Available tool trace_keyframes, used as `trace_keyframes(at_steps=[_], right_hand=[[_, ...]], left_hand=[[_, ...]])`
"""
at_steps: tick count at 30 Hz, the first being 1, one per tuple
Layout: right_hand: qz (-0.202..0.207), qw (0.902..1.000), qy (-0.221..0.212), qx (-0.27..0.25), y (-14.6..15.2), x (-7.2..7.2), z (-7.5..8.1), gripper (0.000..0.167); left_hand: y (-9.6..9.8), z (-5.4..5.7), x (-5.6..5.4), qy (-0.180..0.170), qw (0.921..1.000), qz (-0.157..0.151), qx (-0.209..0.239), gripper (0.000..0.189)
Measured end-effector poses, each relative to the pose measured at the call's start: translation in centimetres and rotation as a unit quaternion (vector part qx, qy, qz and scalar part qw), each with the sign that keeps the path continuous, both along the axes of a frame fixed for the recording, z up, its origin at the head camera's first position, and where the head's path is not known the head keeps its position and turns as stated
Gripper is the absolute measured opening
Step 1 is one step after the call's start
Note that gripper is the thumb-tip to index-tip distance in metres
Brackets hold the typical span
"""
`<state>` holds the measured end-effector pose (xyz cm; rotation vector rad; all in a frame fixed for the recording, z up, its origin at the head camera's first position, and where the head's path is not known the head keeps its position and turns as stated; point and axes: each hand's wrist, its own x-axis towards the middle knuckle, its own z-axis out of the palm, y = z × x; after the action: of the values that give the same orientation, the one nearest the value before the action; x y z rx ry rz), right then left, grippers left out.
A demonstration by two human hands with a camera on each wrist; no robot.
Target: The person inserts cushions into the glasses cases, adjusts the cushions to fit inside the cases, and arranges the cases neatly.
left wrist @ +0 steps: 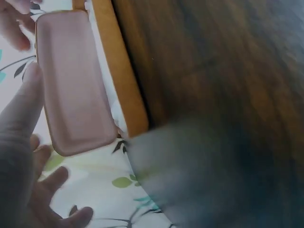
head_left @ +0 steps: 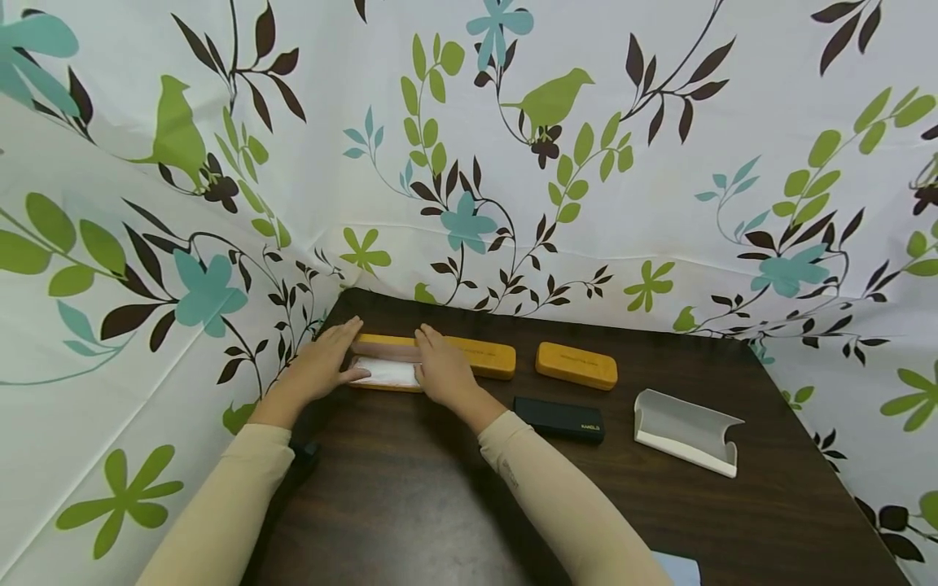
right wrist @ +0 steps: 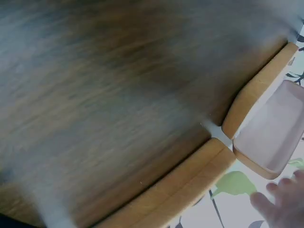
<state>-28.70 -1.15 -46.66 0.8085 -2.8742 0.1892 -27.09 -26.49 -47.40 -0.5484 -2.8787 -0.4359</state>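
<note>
on table (head_left: 396, 488): open case (head_left: 384, 373) left | closed case (head_left: 487, 358) just right of it

On one bench (head_left: 381, 505) you have five cases: three mustard-yellow ones, made up of one open yellow case (head_left: 388, 352) and two closed yellow cases (head_left: 484, 358) (head_left: 576, 365), plus one black case (head_left: 558, 418) and one open white case (head_left: 685, 430). You also have one light-blue item (head_left: 680, 568), partly out of view, and your two hands (head_left: 325, 358) (head_left: 444, 366).

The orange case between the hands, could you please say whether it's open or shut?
Open: the case has its lid raised, exposing white material inside.
</note>
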Motion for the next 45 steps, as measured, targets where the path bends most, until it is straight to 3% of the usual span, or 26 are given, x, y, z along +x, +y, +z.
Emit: trace_keyframes(at_steps=[3, 6, 13, 20, 25, 28, 32, 38, 45], right_hand=[[0.025, 0.9970, -0.040, 0.061, -0.3, 0.3, -0.2, 0.070], [0.024, 0.9953, -0.049, 0.080, -0.2, 0.7, -0.5, 0.072], [0.022, 0.9952, -0.015, 0.094, 0.2, 1.7, -0.5, 0.067], [0.042, 0.9946, 0.005, 0.095, 0.6, 3.2, -0.5, 0.063], [0.051, 0.9925, -0.030, 0.107, 0.9, 4.4, -0.7, 0.058], [0.058, 0.9910, -0.048, 0.111, 1.1, 4.9, -0.9, 0.052], [0.048, 0.9922, -0.058, 0.099, 1.5, 4.5, -0.9, 0.051], [0.036, 0.9896, -0.113, 0.081, 2.4, 4.1, -0.8, 0.055], [0.011, 0.9876, -0.145, 0.059, 3.8, 3.8, -1.0, 0.054]], left_hand=[[0.6, 0.0, 0.3, -0.038, 0.9990, 0.009, -0.021, 0.092], [1.1, -0.2, 0.6, -0.048, 0.9981, 0.019, -0.034, 0.091], [1.1, -0.8, 1.2, -0.038, 0.9980, 0.034, -0.036, 0.090], [0.5, -0.8, 2.8, -0.035, 0.9986, 0.020, -0.035, 0.083], [0.6, -0.8, 3.8, -0.025, 0.9989, 0.019, -0.034, 0.064], [0.7, -0.8, 4.2, -0.001, 0.9990, 0.024, -0.037, 0.050], [1.2, -0.5, 3.9, 0.022, 0.9992, 0.016, -0.031, 0.035], [1.6, -0.5, 3.6, -0.011, 0.9991, 0.018, -0.037, 0.027], [1.9, 0.0, 3.4, -0.017, 0.9990, 0.006, -0.042, 0.022]])
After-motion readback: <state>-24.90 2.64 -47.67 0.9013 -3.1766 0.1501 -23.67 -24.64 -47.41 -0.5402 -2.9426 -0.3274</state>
